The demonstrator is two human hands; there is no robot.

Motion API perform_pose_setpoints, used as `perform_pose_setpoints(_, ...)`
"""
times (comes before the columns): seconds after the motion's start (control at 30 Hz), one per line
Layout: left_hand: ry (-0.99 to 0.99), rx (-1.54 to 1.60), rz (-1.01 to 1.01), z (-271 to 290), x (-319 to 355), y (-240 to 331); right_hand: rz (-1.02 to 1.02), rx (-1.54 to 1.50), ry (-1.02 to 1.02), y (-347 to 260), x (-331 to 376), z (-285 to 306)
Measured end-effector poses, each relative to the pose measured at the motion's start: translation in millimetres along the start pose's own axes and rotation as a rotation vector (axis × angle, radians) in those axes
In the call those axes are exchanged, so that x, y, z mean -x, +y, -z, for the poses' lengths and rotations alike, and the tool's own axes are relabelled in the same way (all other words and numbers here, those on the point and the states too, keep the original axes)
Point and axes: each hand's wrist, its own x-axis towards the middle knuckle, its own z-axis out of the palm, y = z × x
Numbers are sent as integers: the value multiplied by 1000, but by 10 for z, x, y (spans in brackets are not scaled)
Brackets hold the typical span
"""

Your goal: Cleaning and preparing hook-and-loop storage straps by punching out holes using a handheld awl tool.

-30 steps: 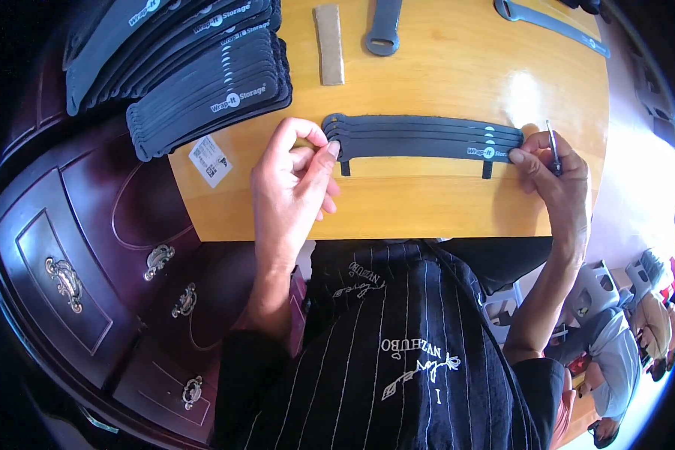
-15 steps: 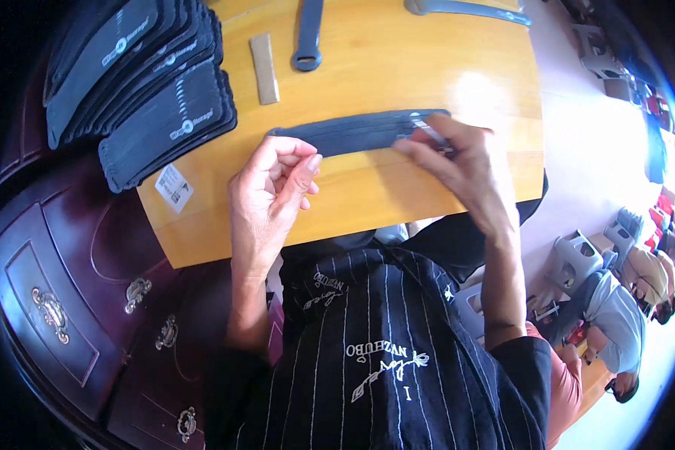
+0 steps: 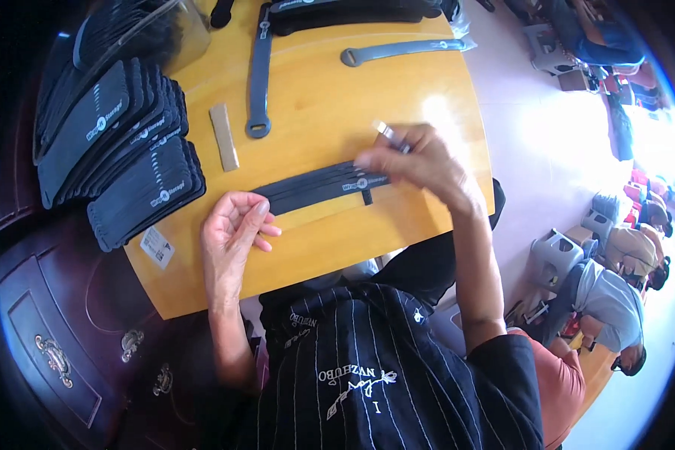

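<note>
A dark grey strap stack [image 3: 307, 193] with white print lies lengthwise across the table in front of me. My left hand [image 3: 235, 232] is at its left end, thumb and forefinger pinched at the edge and the other fingers curled. Above the right end is my right hand [image 3: 427, 166], its fingers closed round a small tool [image 3: 392, 137] with a silver tip and a darker body; its exact kind is unclear. The right hand partly covers that end of the straps. A short black tab [image 3: 367, 196] shows at the straps' near edge.
Piles of dark straps [image 3: 169, 176] stand on the left, beside a clear plastic bag [image 3: 184, 37]. A cardboard strip [image 3: 223, 137], two loose grey straps [image 3: 259, 82] [image 3: 405, 51] and a white label [image 3: 157, 246] lie on the wooden table [image 3: 315, 262]. People sit to the right.
The view has shifted, so more of the table's far side shows. My right hand has lifted the tool away from the straps, whose white print now shows. My left hand stays at the left end.
</note>
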Motion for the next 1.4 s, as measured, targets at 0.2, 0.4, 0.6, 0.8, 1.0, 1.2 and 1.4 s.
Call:
perform_pose_setpoints(0.2, 16, -20, -19, -59, -16, 9, 526, 590, 641, 107, -677, 441)
perform_pose_setpoints(0.4, 65, -181, -106, -169, 59, 42, 437, 545, 646, 337, -798, 472)
perform_pose_setpoints(0.6, 75, -210, -196, -259, 288, -40, 226, 248, 471, 141, 194, 182)
perform_pose_setpoints(0.8, -136, 9, -306, -450, 440, -27, 227, 230, 73, 115, 905, -418)
perform_pose_setpoints(1.0, -80, 122, -121, -116, 525, -164, 111, 237, 67, 169, 899, -400)
perform_pose_setpoints(1.2, 51, 365, -34, 112, 516, -287, -16, 88, 70, 390, 813, -233)
perform_pose_setpoints(1.4, 122, 269, -87, 82, 459, -285, -149, -109, 52, 344, 785, -184)
